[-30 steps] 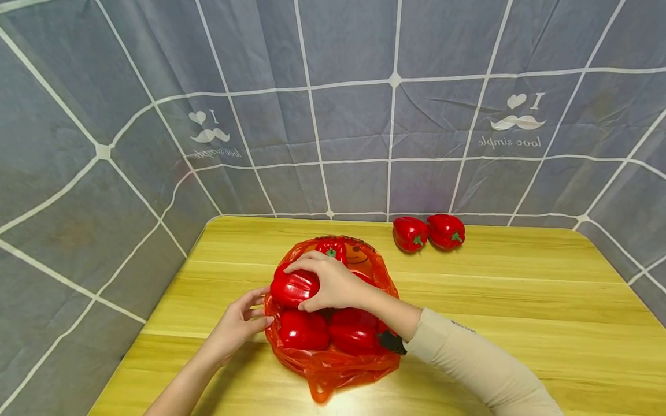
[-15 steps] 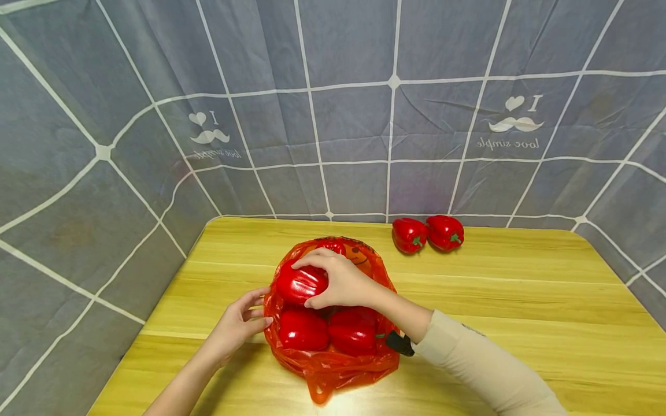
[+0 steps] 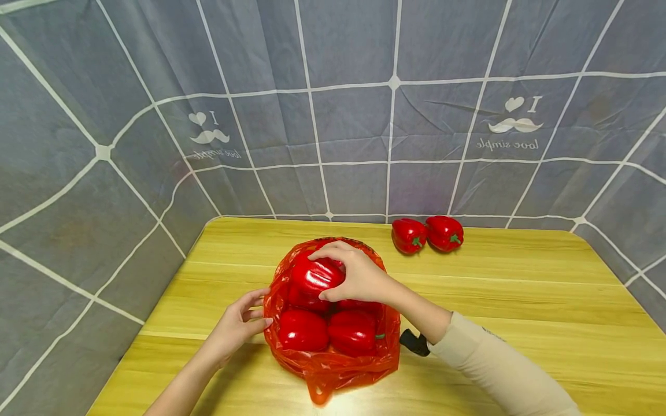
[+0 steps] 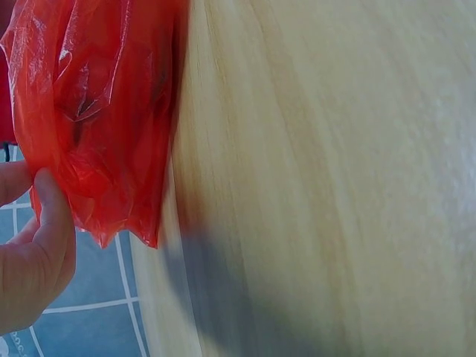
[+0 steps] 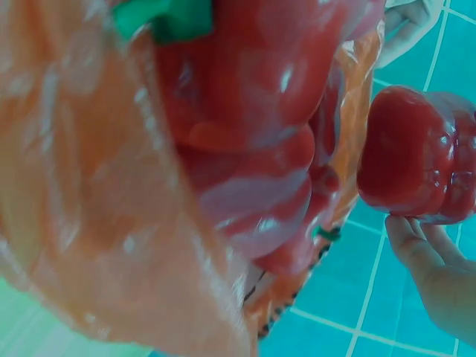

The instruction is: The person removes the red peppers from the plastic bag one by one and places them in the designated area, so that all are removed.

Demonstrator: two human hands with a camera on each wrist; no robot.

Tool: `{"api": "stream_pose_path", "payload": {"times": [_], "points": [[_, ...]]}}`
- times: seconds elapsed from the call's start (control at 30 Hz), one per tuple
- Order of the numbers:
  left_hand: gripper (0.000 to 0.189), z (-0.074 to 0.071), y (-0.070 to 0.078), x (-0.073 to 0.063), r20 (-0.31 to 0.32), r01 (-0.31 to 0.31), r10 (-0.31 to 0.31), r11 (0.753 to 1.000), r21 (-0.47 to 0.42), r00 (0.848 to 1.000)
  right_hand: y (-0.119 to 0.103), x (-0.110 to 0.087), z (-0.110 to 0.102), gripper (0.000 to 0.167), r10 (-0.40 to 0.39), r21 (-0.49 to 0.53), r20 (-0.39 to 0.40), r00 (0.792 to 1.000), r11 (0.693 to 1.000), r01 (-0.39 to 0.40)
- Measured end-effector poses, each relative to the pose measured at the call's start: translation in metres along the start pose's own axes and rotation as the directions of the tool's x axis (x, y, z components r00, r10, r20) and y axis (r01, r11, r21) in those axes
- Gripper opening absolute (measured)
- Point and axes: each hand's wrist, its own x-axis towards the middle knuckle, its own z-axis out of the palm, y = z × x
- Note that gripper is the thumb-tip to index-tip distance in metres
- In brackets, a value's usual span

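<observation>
My right hand (image 3: 359, 277) holds a shiny red bell pepper (image 3: 317, 274) over the back of an open red plastic bag (image 3: 325, 375), thumb and fingers on its end. The right wrist view shows this held bell pepper (image 5: 409, 156) above the bag's opening. Several more red bell peppers lie inside; two at the front, a left one (image 3: 303, 330) and a right one (image 3: 354, 334) with a green stem, show best. My left hand (image 3: 239, 323) holds the bag's left rim with thumb and fingertips; the left wrist view shows those fingers (image 4: 52, 216) against the red plastic (image 4: 97, 111).
Two red bell peppers, one left (image 3: 409, 236) and one right (image 3: 444, 233), lie side by side at the table's back edge. The wood-grain table (image 3: 510, 300) extends right of the bag. A grey curtain (image 3: 354, 127) with white lines hangs behind and on both sides.
My right hand has moved right with the bell pepper, from the bag's left side toward its back middle, covering the pepper there. The left hand and bag have stayed in place.
</observation>
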Motion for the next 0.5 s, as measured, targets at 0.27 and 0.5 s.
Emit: {"api": "stream_pose_path", "payload": {"times": [0.27,0.5], "points": [[0.058,0.0,0.0,0.0,0.011,-0.007,0.007,1.0,-0.008,1.0,0.009,-0.008,-0.016,0.056,0.021,0.039,-0.03,0.999,0.999,-0.02],[0.058,0.001,0.0,0.0,0.012,-0.006,0.006,1.0,-0.011,1.0,0.016,-0.016,-0.03,0.056,0.026,0.055,-0.067,0.997,0.998,-0.022]]}}
